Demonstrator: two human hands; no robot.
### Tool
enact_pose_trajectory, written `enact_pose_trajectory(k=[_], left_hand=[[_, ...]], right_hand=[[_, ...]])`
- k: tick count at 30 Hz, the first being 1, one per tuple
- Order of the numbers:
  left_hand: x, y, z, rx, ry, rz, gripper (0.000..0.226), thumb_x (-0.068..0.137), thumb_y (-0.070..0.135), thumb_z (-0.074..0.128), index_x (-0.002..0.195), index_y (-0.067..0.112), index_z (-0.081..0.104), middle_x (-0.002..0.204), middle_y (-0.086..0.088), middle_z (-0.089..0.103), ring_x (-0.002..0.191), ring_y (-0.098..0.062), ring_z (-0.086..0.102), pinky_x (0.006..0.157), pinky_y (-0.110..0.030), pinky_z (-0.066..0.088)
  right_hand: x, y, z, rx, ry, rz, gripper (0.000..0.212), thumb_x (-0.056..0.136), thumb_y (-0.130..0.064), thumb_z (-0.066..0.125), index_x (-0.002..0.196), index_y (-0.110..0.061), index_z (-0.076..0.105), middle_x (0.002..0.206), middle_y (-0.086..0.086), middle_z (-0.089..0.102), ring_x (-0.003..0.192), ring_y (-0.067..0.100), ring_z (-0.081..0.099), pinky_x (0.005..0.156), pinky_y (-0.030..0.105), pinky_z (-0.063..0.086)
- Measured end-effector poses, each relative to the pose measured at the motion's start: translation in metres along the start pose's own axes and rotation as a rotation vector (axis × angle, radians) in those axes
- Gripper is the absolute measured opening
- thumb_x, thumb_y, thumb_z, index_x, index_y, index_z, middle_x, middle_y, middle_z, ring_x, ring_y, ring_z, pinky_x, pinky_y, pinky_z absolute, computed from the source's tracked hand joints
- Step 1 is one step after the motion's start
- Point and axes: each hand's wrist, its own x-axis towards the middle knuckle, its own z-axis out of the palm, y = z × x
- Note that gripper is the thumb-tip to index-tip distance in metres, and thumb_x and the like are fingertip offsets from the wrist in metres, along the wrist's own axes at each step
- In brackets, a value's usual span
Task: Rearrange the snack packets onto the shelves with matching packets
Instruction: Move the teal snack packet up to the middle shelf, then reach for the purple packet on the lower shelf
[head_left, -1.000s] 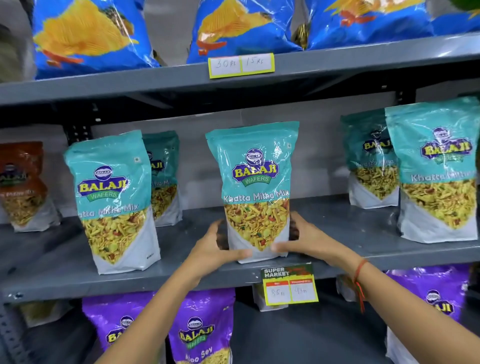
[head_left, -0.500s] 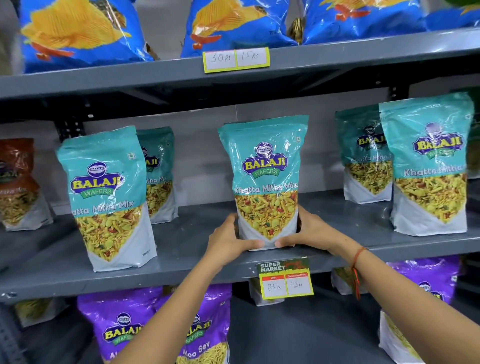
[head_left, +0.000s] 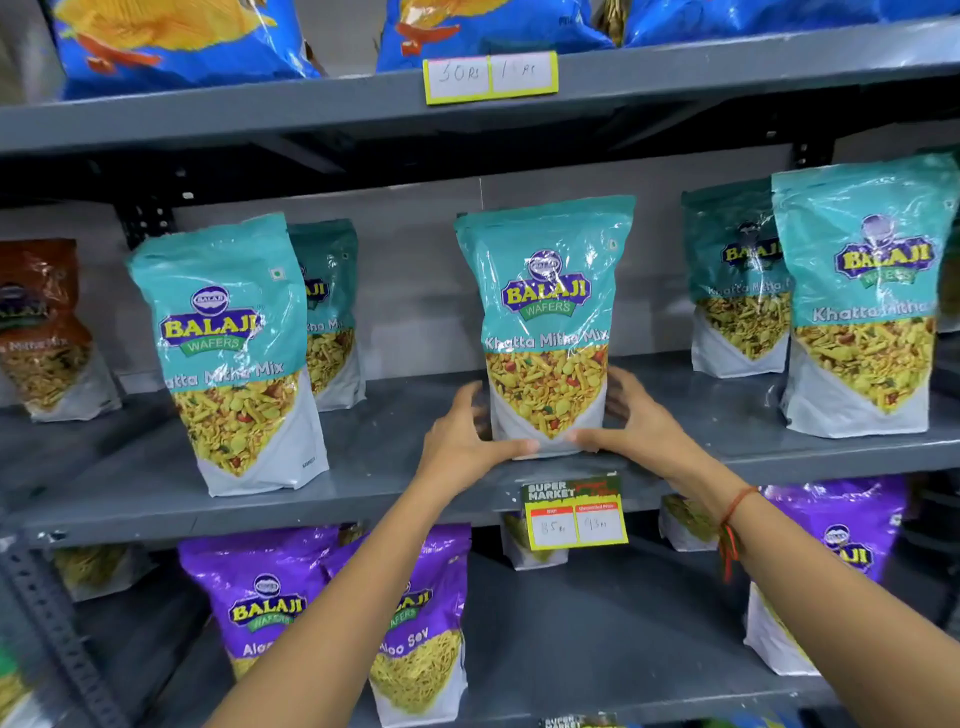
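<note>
A teal Khatta Mitha Mix packet stands upright on the grey middle shelf, near the shelf's centre. My left hand grips its lower left corner and my right hand grips its lower right corner, thumbs across the white base. Matching teal packets stand on the same shelf: one at the left front with another behind it, and two at the right.
An orange-brown mix packet stands at the far left of the middle shelf. Blue wafer packets fill the top shelf. Purple Aloo Sev packets stand on the lower shelf. Price tags hang on the shelf edges.
Both hands have slid the teal packet slightly to the right and further back on the shelf. The camera view has shifted a little with it.
</note>
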Motion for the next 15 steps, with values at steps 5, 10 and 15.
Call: enact_pose_trajectory(k=[5,10,15], left_hand=[[-0.053,-0.014,-0.008,-0.251,0.430,0.154,0.060,0.068,0.033,0.084,0.121,0.027,0.058,0.109,0.003,0.070,0.095,-0.006,0.069,0.087,-0.022,0.053],[-0.113,-0.088,-0.010,-0.328,0.676,0.025,0.033,0.076,0.021,0.079,0.105,0.023,0.065,0.093,0.002,0.072,0.080,-0.006,0.069,0.073,-0.023,0.053],[-0.155,-0.200,-0.005,-0.236,0.642,-0.263,0.032,0.080,0.000,0.071,0.107,0.014,0.061,0.097,-0.022,0.069,0.068,0.008,0.063,0.061,-0.006,0.049]], right_hand=[[-0.057,0.000,0.029,0.162,0.570,-0.163,0.047,0.081,-0.033,0.076,0.123,-0.034,0.055,0.124,-0.008,0.062,0.113,0.008,0.061,0.094,0.025,0.046],[-0.108,0.040,0.084,0.341,0.874,-0.174,0.013,0.091,-0.025,0.062,0.092,-0.036,0.055,0.093,-0.009,0.059,0.085,0.007,0.056,0.078,0.017,0.045],[-0.135,0.104,0.174,0.345,0.694,0.125,0.012,0.092,-0.011,0.063,0.090,-0.019,0.055,0.086,0.003,0.058,0.073,0.000,0.053,0.069,0.013,0.042]])
